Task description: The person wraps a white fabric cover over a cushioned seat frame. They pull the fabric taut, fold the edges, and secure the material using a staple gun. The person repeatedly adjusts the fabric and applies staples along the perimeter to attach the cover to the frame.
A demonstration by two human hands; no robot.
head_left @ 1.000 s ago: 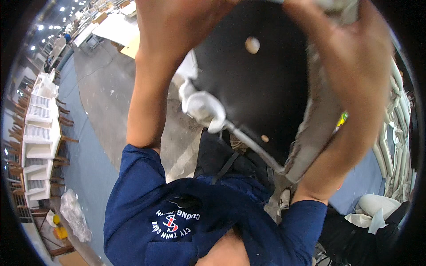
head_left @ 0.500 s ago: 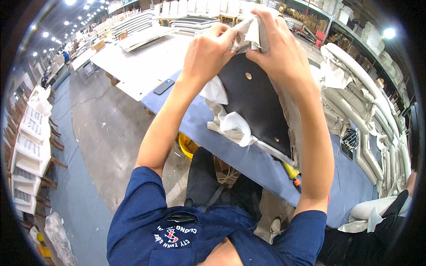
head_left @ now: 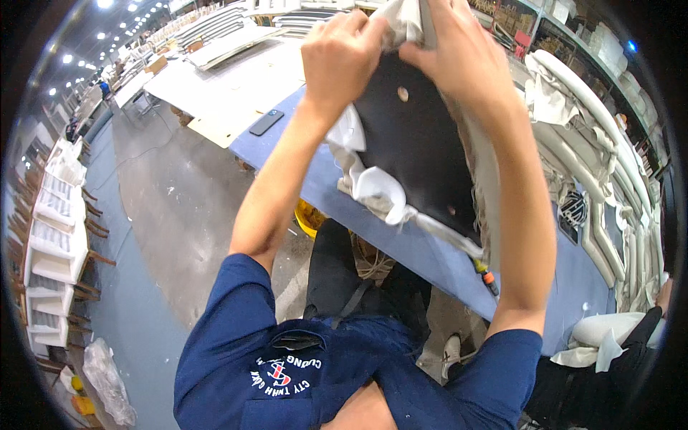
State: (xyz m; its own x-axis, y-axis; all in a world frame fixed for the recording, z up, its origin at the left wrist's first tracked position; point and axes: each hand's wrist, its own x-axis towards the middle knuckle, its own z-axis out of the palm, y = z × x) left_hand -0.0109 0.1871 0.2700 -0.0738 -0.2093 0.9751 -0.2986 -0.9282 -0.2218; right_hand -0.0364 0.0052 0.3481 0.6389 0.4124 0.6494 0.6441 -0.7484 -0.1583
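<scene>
Overhead, both hands grip white fabric (head_left: 401,18).

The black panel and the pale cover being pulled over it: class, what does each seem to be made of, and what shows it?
Black panel: looks like a rigid board, perhaps painted wood or fibreboard; it stays flat, has a matt finish and shows drilled round holes.
Pale cover: seems to be soft cloth or upholstery fabric; it bunches and folds at the panel's edge and in the grip of the left hand and right hand.

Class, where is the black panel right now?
In the head view, upper centre: the black panel stands on the blue table, between left hand and right hand.
</scene>
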